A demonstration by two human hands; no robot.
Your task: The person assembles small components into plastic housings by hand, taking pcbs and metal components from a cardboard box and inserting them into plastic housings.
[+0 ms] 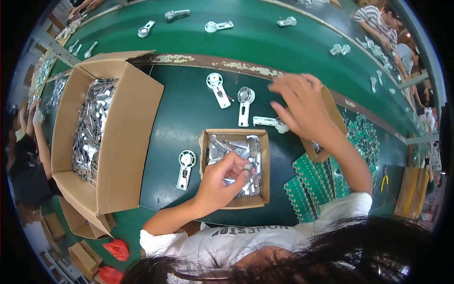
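My left hand is over a small cardboard box of shiny silver parts. Its thumb and fingers pinch a small grey piece, whose exact kind I cannot make out. My right hand is raised to the right, fingers apart and apparently holding nothing. Below its thumb lies a white handheld-fan housing on its side, partly hidden. Two more housings, an upper one and one with a round silver part in its ring, lie beyond the box. Another fan housing is left of it.
A large carton of silver parts stands left. Right are an open cardboard box partly behind my arm, green circuit boards and yellow-handled pliers. A green conveyor belt carrying fan parts runs across the back; other people work around it.
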